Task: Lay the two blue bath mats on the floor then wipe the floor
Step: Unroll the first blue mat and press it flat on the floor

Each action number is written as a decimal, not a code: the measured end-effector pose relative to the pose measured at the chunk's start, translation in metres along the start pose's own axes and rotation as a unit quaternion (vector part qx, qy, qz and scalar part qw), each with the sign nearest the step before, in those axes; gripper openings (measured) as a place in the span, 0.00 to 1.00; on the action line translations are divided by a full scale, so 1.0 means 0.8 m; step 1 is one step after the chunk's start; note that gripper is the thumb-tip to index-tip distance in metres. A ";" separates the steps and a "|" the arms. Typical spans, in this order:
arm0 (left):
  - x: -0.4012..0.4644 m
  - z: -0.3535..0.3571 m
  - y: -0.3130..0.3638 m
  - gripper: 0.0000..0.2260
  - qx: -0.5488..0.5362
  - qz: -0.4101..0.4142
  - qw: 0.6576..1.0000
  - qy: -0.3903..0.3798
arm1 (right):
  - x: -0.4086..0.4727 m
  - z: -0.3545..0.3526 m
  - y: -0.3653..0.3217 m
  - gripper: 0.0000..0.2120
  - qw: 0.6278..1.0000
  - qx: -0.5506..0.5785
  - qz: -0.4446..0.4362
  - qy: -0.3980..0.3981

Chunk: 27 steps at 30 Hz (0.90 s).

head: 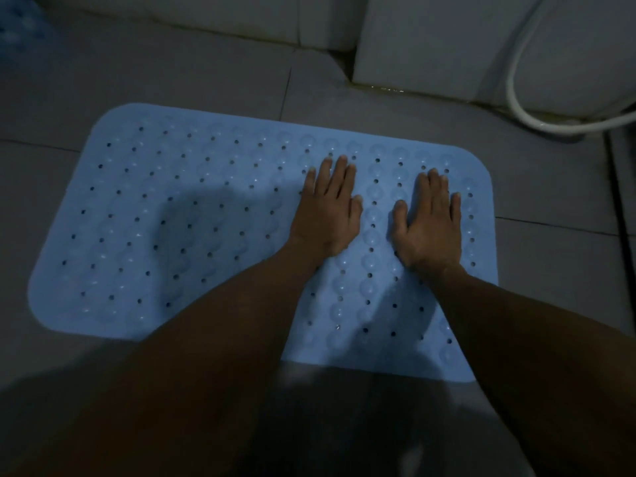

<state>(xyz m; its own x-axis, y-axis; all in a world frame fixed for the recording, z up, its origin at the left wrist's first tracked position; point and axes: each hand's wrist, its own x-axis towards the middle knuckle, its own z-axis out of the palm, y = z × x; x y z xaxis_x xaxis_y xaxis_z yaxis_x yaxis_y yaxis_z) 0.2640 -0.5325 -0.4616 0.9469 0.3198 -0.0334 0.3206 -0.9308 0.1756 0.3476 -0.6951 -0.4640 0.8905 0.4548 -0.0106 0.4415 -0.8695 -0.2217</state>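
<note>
Rubbery, limp mat (pixel 179 208) (perforated) lies on tiled floor (pixel 172 70). Your left hand (pixel 327 215) and right hand (pixel 428 222) press flat, fingers extended. Lift it by an edge.

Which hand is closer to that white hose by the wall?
Right. The right hand lies flat near the mat's right end, toward the hose; the left hand lies further left.

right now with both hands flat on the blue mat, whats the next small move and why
Probably slide both palms leftward, pressing as they go. The left hand and right hand lie flat on the right part of the blue bath mat, whose left part shows no hand on it, so it may not yet be pressed onto the tiled floor.
</note>
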 end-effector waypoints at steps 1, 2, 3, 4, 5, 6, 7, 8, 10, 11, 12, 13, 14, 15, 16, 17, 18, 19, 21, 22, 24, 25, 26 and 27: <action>0.000 -0.001 -0.001 0.27 -0.010 -0.002 1.000 -0.010 | 0.000 0.000 0.000 0.34 1.000 -0.007 -0.003 -0.010; 0.001 -0.004 -0.004 0.27 -0.031 -0.001 0.999 -0.030 | 0.001 -0.001 0.000 0.34 1.000 -0.014 -0.003 -0.026; 0.001 -0.009 -0.008 0.28 -0.061 0.007 0.997 -0.054 | 0.003 -0.003 0.001 0.35 0.999 -0.022 -0.002 -0.049; 0.001 -0.014 -0.015 0.28 -0.089 0.022 0.993 -0.076 | 0.006 -0.005 0.003 0.36 0.997 -0.031 0.000 -0.075; -0.002 -0.020 -0.023 0.28 -0.099 0.041 0.990 -0.089 | 0.012 -0.008 0.004 0.36 0.994 -0.042 0.000 -0.102; -0.009 -0.025 -0.035 0.27 -0.084 0.059 0.991 -0.090 | 0.018 -0.012 0.004 0.36 0.990 -0.056 0.003 -0.129; -0.021 -0.031 -0.051 0.27 -0.058 0.069 0.993 -0.081 | 0.024 -0.019 0.001 0.35 0.985 -0.074 0.010 -0.155; -0.039 -0.035 -0.069 0.27 -0.034 0.065 0.995 -0.070 | 0.027 -0.025 -0.004 0.35 0.980 -0.093 0.023 -0.173; -0.085 -0.037 -0.111 0.27 -0.011 0.030 0.998 -0.047 | 0.022 -0.032 -0.027 0.33 0.976 -0.116 0.053 -0.176; -0.106 -0.035 -0.129 0.27 -0.010 0.015 0.999 -0.042 | 0.013 -0.031 -0.040 0.32 0.978 -0.112 0.064 -0.165; -0.129 -0.034 -0.147 0.27 -0.003 0.001 0.999 -0.035 | -0.002 -0.028 -0.060 0.31 0.982 -0.101 0.062 -0.145; -0.150 -0.033 -0.161 0.27 0.010 -0.007 0.999 -0.029 | -0.020 -0.022 -0.080 0.31 0.987 -0.084 0.049 -0.125; -0.169 -0.034 -0.173 0.27 0.024 -0.012 0.999 -0.026 | -0.041 -0.013 -0.104 0.30 0.992 -0.065 0.032 -0.105; -0.184 -0.035 -0.182 0.27 0.033 -0.014 0.999 -0.026 | -0.062 -0.005 -0.129 0.30 0.995 -0.048 0.013 -0.088; -0.193 -0.036 -0.189 0.27 0.038 -0.013 0.999 -0.030 | -0.081 0.004 -0.152 0.30 0.996 -0.036 -0.006 -0.078; -0.199 -0.037 -0.193 0.27 0.041 -0.009 0.998 -0.038 | -0.098 0.012 -0.175 0.30 0.997 -0.027 -0.025 -0.074; -0.202 -0.037 -0.196 0.27 0.038 -0.005 0.998 -0.049 | -0.113 0.020 -0.194 0.30 0.996 -0.020 -0.044 -0.075; -0.204 -0.037 -0.197 0.27 0.031 -0.004 0.998 -0.059 | -0.124 0.028 -0.210 0.31 0.995 -0.018 -0.060 -0.077; -0.204 -0.035 -0.198 0.28 0.020 -0.004 0.998 -0.062 | -0.137 0.041 -0.229 0.31 0.994 -0.022 -0.072 -0.083; -0.201 -0.033 -0.198 0.28 0.016 -0.004 0.998 -0.058 | -0.140 0.046 -0.233 0.31 0.994 -0.025 -0.070 -0.084; -0.195 -0.030 -0.196 0.28 0.006 -0.009 0.999 -0.048 | -0.142 0.051 -0.233 0.31 0.995 -0.027 -0.062 -0.080; -0.192 -0.028 -0.194 0.27 0.004 -0.011 0.999 -0.041 | -0.143 0.053 -0.231 0.31 0.995 -0.025 -0.061 -0.075; -0.189 -0.025 -0.192 0.27 0.005 -0.011 0.999 -0.033 | -0.144 0.055 -0.229 0.31 0.996 -0.021 -0.061 -0.068; -0.188 -0.021 -0.190 0.27 0.010 -0.009 1.000 -0.020 | -0.146 0.057 -0.227 0.31 0.996 -0.015 -0.062 -0.057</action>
<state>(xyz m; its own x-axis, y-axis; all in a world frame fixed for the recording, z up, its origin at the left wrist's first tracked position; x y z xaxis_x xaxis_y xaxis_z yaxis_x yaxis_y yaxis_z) 0.0722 -0.4358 -0.4666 0.9411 0.3294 -0.0764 0.3375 -0.9285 0.1546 0.1584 -0.5815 -0.4666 0.8113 0.5768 -0.0958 0.5521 -0.8097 -0.1991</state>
